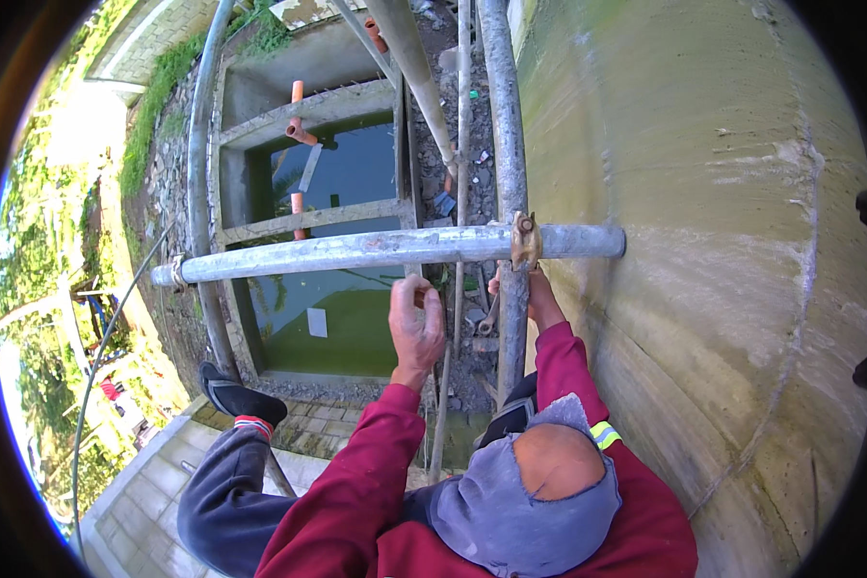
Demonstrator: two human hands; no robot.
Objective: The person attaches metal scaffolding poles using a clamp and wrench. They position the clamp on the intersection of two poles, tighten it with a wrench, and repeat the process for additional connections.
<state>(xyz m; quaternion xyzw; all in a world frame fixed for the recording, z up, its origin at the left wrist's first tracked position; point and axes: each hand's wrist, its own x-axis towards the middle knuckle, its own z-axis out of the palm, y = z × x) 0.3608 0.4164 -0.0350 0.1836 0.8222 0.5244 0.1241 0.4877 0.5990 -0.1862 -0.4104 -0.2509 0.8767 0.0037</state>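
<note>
My left hand [417, 332] is raised just below a horizontal metal scaffold tube [356, 252], its fingers curled toward the thumb; whatever they may hold is too small to make out. My right hand [541, 297] reaches behind an upright scaffold tube [512, 337], which partly hides it. A spanner [488, 321] hangs down beside this tube from my right fingers and appears gripped there. Just above the right hand, a rusty coupler clamp [525, 241] joins the two tubes. Both arms wear maroon sleeves.
Under the tubes lies a concrete basin [308, 217] with greenish water and orange pipes [297, 130]. A plastered wall [703, 241] rises at the right. My bent knee [561, 460] shows through torn grey cloth. My left shoe [241, 397] rests near another upright tube [199, 164].
</note>
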